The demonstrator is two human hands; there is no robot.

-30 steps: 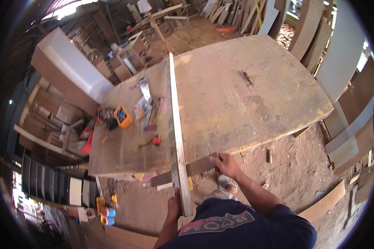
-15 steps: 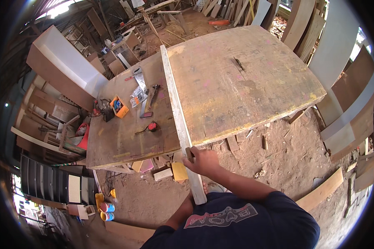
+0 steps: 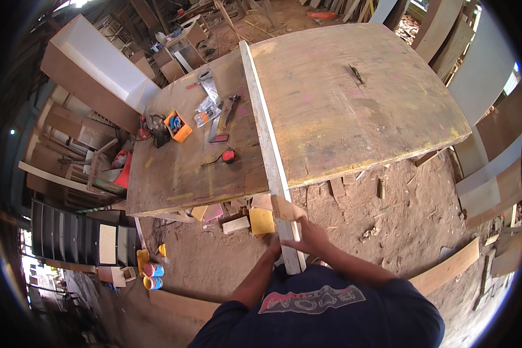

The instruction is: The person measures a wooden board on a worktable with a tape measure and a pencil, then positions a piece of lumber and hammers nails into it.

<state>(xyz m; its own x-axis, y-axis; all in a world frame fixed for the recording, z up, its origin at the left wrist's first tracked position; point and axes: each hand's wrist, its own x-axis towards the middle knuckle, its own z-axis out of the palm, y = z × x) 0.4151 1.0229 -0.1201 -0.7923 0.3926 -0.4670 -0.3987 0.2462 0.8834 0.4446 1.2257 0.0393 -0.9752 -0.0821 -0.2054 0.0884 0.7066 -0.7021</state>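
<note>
Close in, the near end of the long plank (image 3: 267, 136) is flanked by both hands: the left hand (image 3: 274, 249) is tucked low beside it, its grip too hidden to be told, while the short board (image 3: 287, 209) is held in the right hand (image 3: 313, 236) across the plank, near the worktop (image 3: 359, 122) edge. The board is being set against the plank, it seems; steady, square pressure is probably called for. Farther out, the plank is carried by the worktop, past the tape measure (image 3: 228, 155) and hammer (image 3: 232, 110).
</note>
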